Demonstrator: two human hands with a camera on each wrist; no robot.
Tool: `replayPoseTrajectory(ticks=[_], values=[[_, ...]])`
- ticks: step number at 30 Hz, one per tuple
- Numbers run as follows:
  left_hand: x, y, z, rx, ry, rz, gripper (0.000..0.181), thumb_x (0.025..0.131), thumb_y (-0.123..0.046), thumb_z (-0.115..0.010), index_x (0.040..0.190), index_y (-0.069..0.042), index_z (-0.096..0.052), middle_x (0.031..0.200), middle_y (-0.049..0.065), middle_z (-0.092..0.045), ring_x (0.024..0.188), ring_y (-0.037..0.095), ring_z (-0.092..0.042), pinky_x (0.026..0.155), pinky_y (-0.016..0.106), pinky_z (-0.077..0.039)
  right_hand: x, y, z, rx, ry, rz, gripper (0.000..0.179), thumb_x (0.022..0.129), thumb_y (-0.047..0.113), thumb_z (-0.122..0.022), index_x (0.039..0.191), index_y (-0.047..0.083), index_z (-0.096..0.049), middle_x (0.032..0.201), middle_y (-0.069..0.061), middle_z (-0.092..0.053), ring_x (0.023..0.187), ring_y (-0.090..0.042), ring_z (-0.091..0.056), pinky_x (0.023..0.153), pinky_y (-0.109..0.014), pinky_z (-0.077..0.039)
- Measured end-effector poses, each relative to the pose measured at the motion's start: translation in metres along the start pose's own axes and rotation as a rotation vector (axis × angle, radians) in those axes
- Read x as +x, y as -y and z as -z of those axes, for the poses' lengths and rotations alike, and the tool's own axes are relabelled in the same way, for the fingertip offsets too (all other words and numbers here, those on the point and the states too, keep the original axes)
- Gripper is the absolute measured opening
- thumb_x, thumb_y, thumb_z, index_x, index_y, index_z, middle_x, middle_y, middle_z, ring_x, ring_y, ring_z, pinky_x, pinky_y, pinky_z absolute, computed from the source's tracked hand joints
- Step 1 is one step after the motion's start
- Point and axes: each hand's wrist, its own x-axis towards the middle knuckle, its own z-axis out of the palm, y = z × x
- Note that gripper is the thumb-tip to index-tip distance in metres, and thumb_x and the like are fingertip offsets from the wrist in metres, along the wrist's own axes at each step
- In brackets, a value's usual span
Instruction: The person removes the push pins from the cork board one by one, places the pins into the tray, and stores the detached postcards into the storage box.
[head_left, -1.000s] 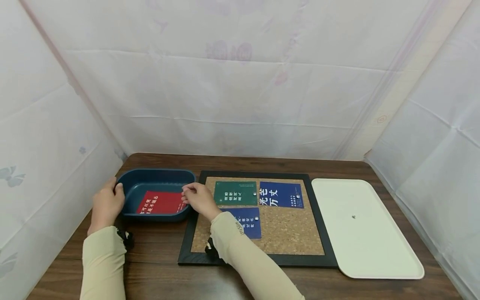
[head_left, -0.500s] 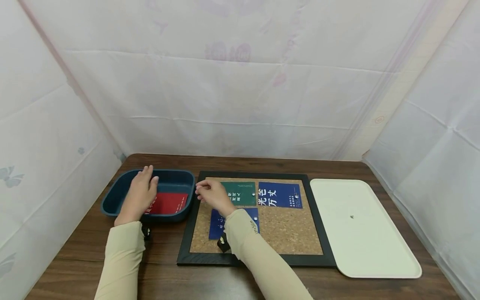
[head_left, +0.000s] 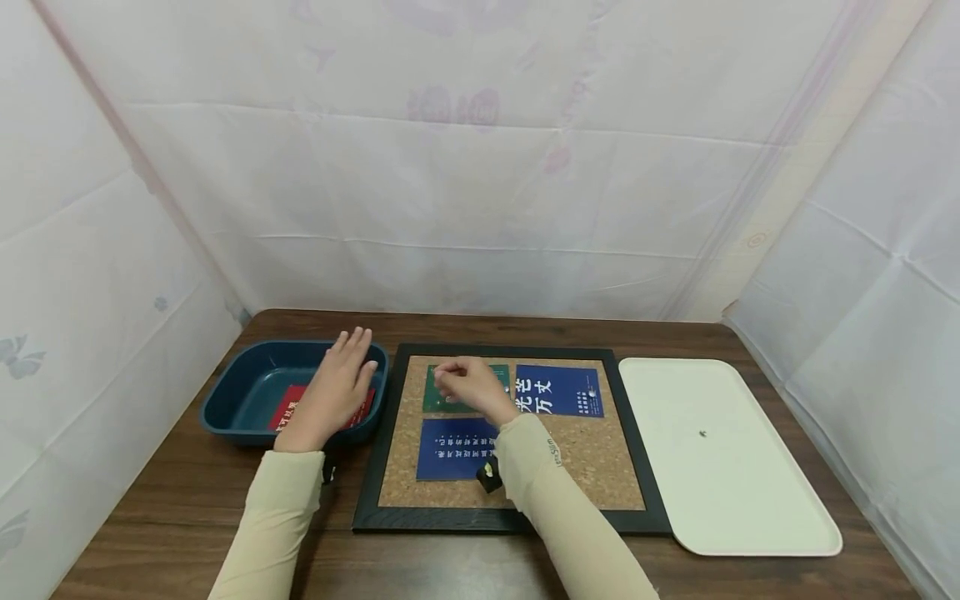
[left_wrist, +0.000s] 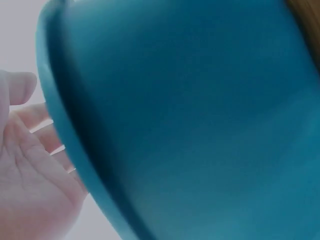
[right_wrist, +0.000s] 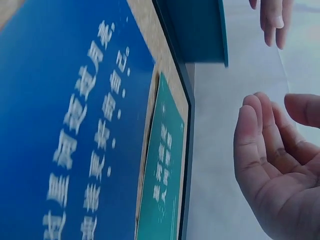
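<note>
My left hand (head_left: 337, 387), fingers straight and spread, is over the right part of a dark blue-green plastic basin (head_left: 247, 387). A red card (head_left: 283, 410) with white writing lies in the basin, partly hidden by that hand. My right hand (head_left: 476, 387) is above a green card (head_left: 433, 398) on the framed cork board (head_left: 577, 471). In the right wrist view its fingers (right_wrist: 267, 127) are loosely bent, the thumb stands apart, and nothing lies between them. Two blue cards (head_left: 453, 450) with white writing are also on the board, one below the green card and one beside it.
A cream tray (head_left: 727, 475) with a small dark mark in its middle lies right of the board. All stand on a brown wooden table (head_left: 172, 500). White patterned sheets (head_left: 480, 183) hang behind and at both sides.
My left hand has left the basin's left rim and moved right across it, fingers straightening. The basin sits further left. My right hand has left the basin's right side and moved right over the board.
</note>
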Motion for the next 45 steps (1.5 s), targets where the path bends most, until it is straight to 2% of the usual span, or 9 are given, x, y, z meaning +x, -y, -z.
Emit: replayPoseTrajectory(ticks=[8,13,18,24,28,39,42,45], values=[[-0.001,-0.033,-0.02,0.088,0.053,-0.122,0.058,0.103,-0.027,-0.045,0.153,-0.008,-0.023,0.159,0.015,-0.021,0.147,0.038,-0.016,0.116,0.059,-0.018,-0.005,-0.01,0.022,-0.115,0.057,0.007,0.032,0.098,0.023,-0.057,0.117,-0.002,-0.065,0.101,-0.014,-0.069,0.096,-0.035,-0.066,0.081,-0.04,-0.057],[-0.007,-0.051,-0.029,0.128,0.104,-0.203,0.058,0.102,-0.028,-0.046,0.153,-0.01,-0.024,0.16,0.011,-0.022,0.147,0.035,-0.019,0.116,0.058,-0.021,-0.011,-0.016,0.035,-0.181,0.081,-0.015,0.028,0.097,0.021,-0.058,0.114,0.001,-0.067,0.099,-0.013,-0.069,0.089,-0.027,-0.068,0.077,-0.036,-0.058],[-0.012,-0.064,-0.037,0.15,0.169,-0.265,0.059,0.101,-0.031,-0.048,0.152,-0.009,-0.028,0.158,0.01,-0.026,0.147,0.031,-0.022,0.116,0.055,-0.023,-0.018,-0.023,0.046,-0.197,0.11,-0.037,0.026,0.094,0.019,-0.061,0.111,0.001,-0.068,0.097,-0.011,-0.07,0.087,-0.022,-0.068,0.079,-0.038,-0.058],[-0.016,-0.072,-0.045,0.175,0.255,-0.329,0.057,0.102,-0.033,-0.045,0.151,-0.01,-0.03,0.158,0.008,-0.027,0.147,0.028,-0.024,0.116,0.052,-0.026,-0.024,-0.03,0.057,-0.254,0.14,-0.031,0.024,0.092,0.019,-0.065,0.108,0.001,-0.069,0.09,-0.011,-0.07,0.082,-0.024,-0.066,0.073,-0.036,-0.058],[-0.02,-0.076,-0.048,0.183,0.29,-0.386,0.057,0.102,-0.034,-0.045,0.151,-0.008,-0.031,0.157,0.008,-0.03,0.145,0.027,-0.027,0.115,0.051,-0.029,-0.027,-0.034,0.063,-0.28,0.156,-0.041,0.021,0.091,0.017,-0.065,0.105,0.001,-0.07,0.09,-0.01,-0.07,0.079,-0.022,-0.065,0.069,-0.035,-0.057],[-0.023,-0.083,-0.057,0.242,0.436,-0.468,0.056,0.103,-0.036,-0.042,0.152,-0.011,-0.03,0.157,0.006,-0.031,0.144,0.024,-0.032,0.115,0.047,-0.031,-0.033,-0.047,0.075,-0.316,0.157,-0.08,0.013,0.091,0.013,-0.066,0.098,0.004,-0.072,0.085,-0.006,-0.069,0.075,-0.016,-0.064,0.067,-0.03,-0.056],[-0.024,-0.084,-0.058,0.233,0.47,-0.476,0.055,0.103,-0.036,-0.041,0.151,-0.012,-0.031,0.157,0.004,-0.031,0.144,0.024,-0.032,0.114,0.048,-0.033,-0.034,-0.049,0.077,-0.32,0.161,-0.087,0.011,0.091,0.011,-0.065,0.096,0.004,-0.072,0.085,-0.006,-0.069,0.074,-0.016,-0.064,0.068,-0.03,-0.056],[-0.025,-0.083,-0.06,0.216,0.52,-0.459,0.054,0.104,-0.037,-0.04,0.152,-0.015,-0.03,0.158,0.001,-0.028,0.145,0.022,-0.029,0.115,0.047,-0.031,-0.036,-0.051,0.08,-0.329,0.172,-0.087,0.01,0.09,0.01,-0.065,0.094,0.004,-0.072,0.083,-0.006,-0.069,0.073,-0.015,-0.062,0.067,-0.029,-0.055]])
